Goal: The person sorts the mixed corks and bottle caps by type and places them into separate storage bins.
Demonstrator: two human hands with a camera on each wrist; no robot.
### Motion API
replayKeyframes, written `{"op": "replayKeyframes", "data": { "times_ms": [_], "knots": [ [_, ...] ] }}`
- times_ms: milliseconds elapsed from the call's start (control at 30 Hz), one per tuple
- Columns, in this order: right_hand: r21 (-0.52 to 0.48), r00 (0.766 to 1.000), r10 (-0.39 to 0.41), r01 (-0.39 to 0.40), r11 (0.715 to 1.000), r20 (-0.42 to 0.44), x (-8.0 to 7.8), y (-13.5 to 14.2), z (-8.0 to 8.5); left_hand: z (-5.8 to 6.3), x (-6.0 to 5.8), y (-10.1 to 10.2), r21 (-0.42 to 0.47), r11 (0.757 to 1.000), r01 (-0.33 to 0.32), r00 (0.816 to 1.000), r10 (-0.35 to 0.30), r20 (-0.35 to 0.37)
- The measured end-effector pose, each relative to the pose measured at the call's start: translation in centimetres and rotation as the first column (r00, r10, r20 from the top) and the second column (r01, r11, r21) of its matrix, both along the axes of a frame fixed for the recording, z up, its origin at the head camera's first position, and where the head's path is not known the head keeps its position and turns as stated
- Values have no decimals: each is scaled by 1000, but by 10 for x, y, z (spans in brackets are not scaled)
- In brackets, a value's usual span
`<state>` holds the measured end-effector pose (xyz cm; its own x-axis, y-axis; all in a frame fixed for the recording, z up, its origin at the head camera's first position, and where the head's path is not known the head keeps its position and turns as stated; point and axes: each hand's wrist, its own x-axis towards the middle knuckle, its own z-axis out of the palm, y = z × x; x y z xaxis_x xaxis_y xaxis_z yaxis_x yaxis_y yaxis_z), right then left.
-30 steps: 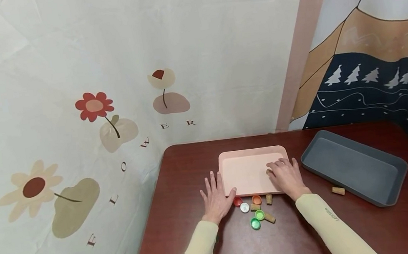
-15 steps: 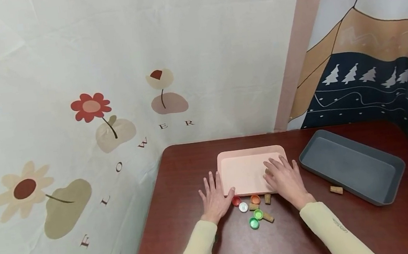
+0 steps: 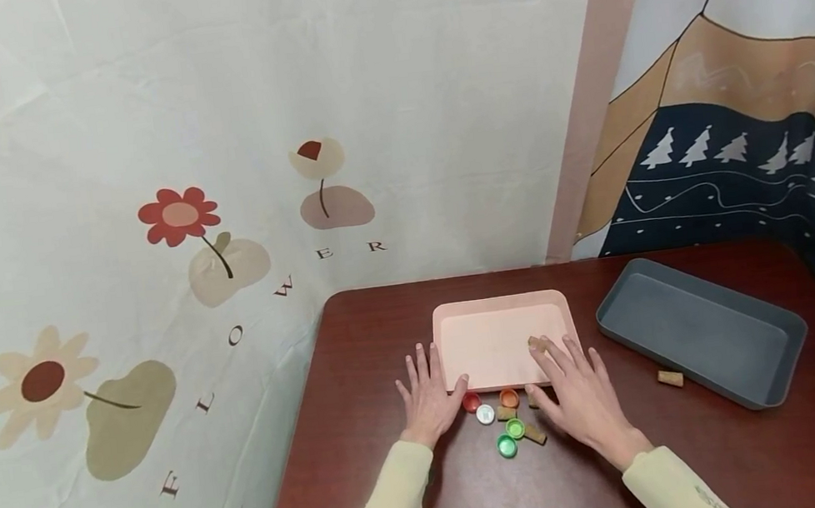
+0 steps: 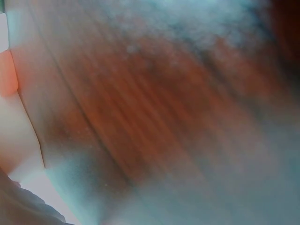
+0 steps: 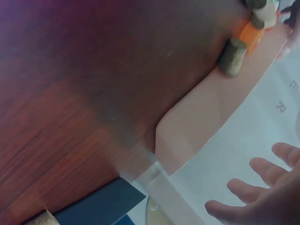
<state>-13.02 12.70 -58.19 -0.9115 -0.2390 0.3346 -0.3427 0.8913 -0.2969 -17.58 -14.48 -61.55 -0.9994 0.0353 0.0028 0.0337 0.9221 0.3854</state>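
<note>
A pink tray lies on the table, with a cork inside toward its right end. My left hand lies spread at the tray's near-left corner, thumb by the rim. My right hand is over the tray's near-right side, fingers extended and apart, fingertips close to that cork; whether they touch it is unclear. In front of the tray sit a red cap, white cap, orange cap, light green cap and green cap. Corks lie among them, one partly behind my right thumb.
A dark grey tray stands angled on the right of the table, with a single cork beside its near edge. Behind the table hangs a printed cloth. The left wrist view is mostly blurred tabletop.
My right hand has drawn back toward me and its fingers have straightened, uncovering the cork in the pink tray. My left hand stays in place.
</note>
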Motion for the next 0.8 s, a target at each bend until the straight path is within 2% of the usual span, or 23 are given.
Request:
{"op": "replayKeyframes", "data": {
  "times_ms": [300, 500, 800],
  "knots": [
    [67, 992, 124, -123, 990, -11, 27, 1, -5, -2, -1, -1, 4, 1000, -1, 1000, 1, 5],
    [82, 967, 246, -240, 967, -72, 41, 1, -14, -1, 0, -1, 4, 1000, 0, 1000, 0, 6],
    [139, 947, 319, -312, 940, -28, 52, -2, -15, -1, 0, -1, 1, 1000, 4, 1000, -4, 16]
  ]
}}
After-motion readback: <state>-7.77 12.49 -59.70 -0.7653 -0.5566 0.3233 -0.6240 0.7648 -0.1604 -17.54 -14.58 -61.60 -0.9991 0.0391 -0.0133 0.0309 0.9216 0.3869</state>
